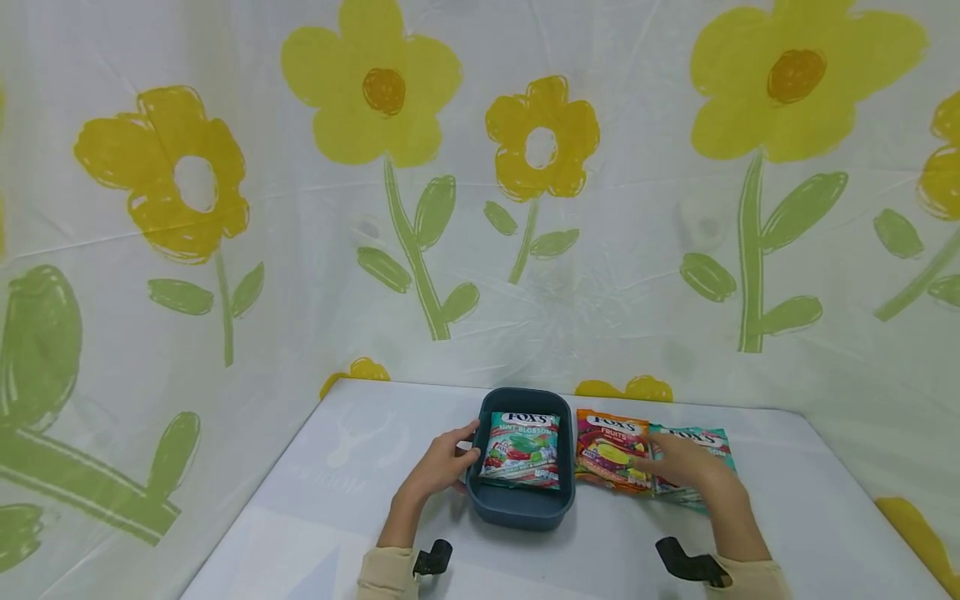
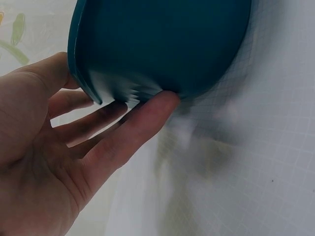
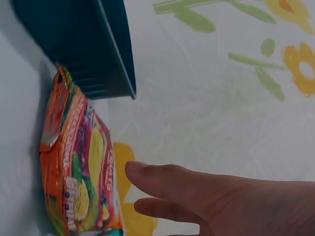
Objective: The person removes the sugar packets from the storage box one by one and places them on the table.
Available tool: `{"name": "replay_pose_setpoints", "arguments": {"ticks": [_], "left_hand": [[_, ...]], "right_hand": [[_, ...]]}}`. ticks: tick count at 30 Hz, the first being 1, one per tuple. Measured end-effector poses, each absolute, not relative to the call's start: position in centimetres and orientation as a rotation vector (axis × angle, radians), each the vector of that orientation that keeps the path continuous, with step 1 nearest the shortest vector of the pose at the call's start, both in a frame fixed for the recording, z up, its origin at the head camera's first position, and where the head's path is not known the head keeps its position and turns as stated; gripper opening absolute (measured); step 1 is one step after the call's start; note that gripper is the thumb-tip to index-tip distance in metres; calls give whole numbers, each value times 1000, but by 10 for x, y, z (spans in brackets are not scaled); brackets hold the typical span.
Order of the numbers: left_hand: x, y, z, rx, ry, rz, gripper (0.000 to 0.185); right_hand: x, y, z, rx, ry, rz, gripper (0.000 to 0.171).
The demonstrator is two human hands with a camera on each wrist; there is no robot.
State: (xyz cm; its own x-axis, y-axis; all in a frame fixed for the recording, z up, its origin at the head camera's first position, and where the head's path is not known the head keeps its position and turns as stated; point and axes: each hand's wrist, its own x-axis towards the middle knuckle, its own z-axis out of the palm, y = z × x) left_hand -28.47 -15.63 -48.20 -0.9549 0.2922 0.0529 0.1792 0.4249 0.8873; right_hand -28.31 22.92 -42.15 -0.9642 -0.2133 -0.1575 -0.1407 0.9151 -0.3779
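While my head cam looked down at the table [image 1: 787, 500], the layout was pretty simple: blue bin [image 1: 521, 508] in the middle with a mint bag [image 1: 521, 450] lying flat inside it, and the orange fruit bag [image 1: 609, 460] just right of the bin, with a teal bag [image 1: 701, 442] partly tucked beside it further right. My right hand [image 1: 686, 467] was resting over those two bags, fingers pointing left toward the bin, so the fruit bag sat right under and just ahead of my fingertips. Its long axis ran away from me, parallel to the bin's right wall. My left hand [image 1: 442, 467] was on the bin's left wall, so clearly the right one was nearer the bags.

From the left wrist cam, my fingers [image 2: 142, 123] were spread apart and fairly straight, tips touching the bin [image 2: 162, 44] low on its side, thumb at the rim. Not really gripping, more steadying.

From the right wrist cam, my fingers [image 3: 167, 179] were straight and a bit apart, hovering close over the fruit bag [image 3: 81, 162], holding nothing as far as I could tell. The bag's far end nearly touched the bin [image 3: 93, 44].
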Motion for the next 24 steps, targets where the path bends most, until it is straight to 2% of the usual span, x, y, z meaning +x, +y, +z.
{"name": "replay_pose_setpoints", "arguments": {"ticks": [9, 17, 24], "left_hand": [[-286, -156, -483, 411, 2561, 1568, 55], [-286, -156, -484, 424, 2570, 1564, 55], [-286, -156, -483, 402, 2572, 1561, 55]], "right_hand": [[-284, 211, -413, -325, 2891, -593, 65], [-287, 190, -413, -247, 2873, -691, 70], [-288, 166, -411, -272, 2924, -681, 57]]}}
